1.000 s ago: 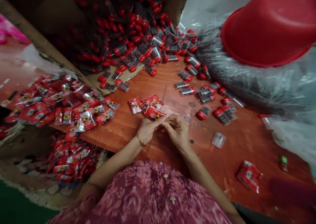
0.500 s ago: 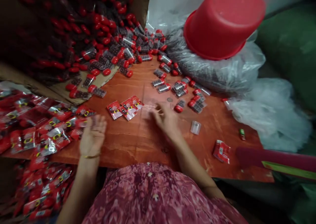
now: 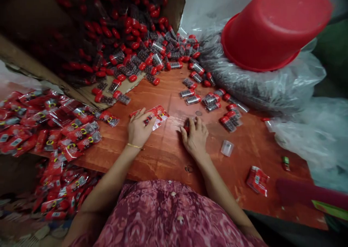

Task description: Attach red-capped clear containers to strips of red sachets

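My left hand (image 3: 139, 129) rests on the printed red plastic packets (image 3: 161, 113) lying in the middle of the table, its fingers bent over the nearest one. Part of that packet is hidden beneath the hand. To the right, my right hand (image 3: 196, 134) has its fingers closed around a small red-capped bottle (image 3: 187, 125), mostly covered by the fingers, low over the tabletop. Several similar clear bottles with red caps and dark contents (image 3: 211, 99) lie just beyond it. A clear empty-looking piece (image 3: 227, 148) lies to its right.
A cardboard box (image 3: 24, 60) spills many red-capped bottles at the back left. Filled red packets (image 3: 65, 125) are heaped at the left edge. A red bucket (image 3: 274, 29) stands upside down on a plastic sack (image 3: 261, 89). A red packet (image 3: 257, 180) lies front right.
My left hand has moved from the left side onto the red packets. My right hand has shifted right and taken hold of a red-capped bottle. The view has turned slightly left.
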Demonstrator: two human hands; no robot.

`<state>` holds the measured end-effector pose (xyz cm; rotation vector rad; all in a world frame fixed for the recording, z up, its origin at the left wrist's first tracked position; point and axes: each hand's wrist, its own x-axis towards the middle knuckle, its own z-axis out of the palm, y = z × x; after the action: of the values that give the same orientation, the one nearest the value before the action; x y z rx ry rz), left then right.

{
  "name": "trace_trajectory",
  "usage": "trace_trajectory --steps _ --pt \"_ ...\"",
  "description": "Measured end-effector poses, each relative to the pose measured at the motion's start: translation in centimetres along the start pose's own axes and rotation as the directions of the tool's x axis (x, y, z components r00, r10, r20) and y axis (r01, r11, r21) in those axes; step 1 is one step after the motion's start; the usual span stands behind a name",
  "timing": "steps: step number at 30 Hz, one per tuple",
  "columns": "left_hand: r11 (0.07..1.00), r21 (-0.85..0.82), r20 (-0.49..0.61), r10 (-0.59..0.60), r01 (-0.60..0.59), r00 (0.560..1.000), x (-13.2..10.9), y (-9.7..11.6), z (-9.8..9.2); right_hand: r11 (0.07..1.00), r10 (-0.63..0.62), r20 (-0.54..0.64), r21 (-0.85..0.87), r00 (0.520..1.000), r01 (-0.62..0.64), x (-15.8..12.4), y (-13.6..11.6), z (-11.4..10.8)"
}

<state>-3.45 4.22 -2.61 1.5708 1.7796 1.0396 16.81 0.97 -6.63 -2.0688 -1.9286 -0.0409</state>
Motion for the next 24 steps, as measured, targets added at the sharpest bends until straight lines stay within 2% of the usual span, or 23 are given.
trace_trajectory --steps 2,5,7,12,16,19,22,24 --pt "0.939 0.31 0.112 0.117 -0.147 0.987 1.3 0.3 0.8 0.999 -0.041 -0.034 0.032 0.999 0.042 -0.2 -0.1 0.2" --pt "0.831 0.519 0.251 0.077 -0.201 0.965 2.4 -0.2 0.7 0.993 -0.083 -0.075 0.075 0.994 0.089 -0.2 0.5 0.4" --pt "0.808 0.552 0.279 0.05 -0.203 0.959 2.6 -0.7 0.6 0.989 -0.087 -0.096 0.108 0.992 0.098 -0.1 0.8 0.5" --pt "0.805 0.565 0.235 0.053 -0.18 0.971 2.4 -1.5 1.2 0.977 -0.102 -0.128 0.172 0.987 0.123 0.2 0.7 0.0" --pt "0.83 0.52 0.163 0.132 -0.199 0.978 2.1 -1.1 1.3 0.932 -0.114 -0.159 0.325 0.981 0.161 0.2 -0.4 -1.4" --pt "0.86 0.449 0.107 0.218 -0.243 0.97 1.4 -0.1 1.1 0.797 -0.064 -0.088 0.594 0.994 0.104 0.8 -2.1 -2.0" --pt "0.879 0.366 0.102 0.29 -0.307 0.952 0.3 1.3 1.0 0.493 -0.003 0.105 0.866 0.994 -0.09 1.9 -4.2 -1.8" --pt "0.901 0.284 0.092 0.315 -0.328 0.945 -0.5 1.9 1.1 0.297 -0.028 0.198 0.938 0.98 -0.181 2.6 -5.4 -1.4"
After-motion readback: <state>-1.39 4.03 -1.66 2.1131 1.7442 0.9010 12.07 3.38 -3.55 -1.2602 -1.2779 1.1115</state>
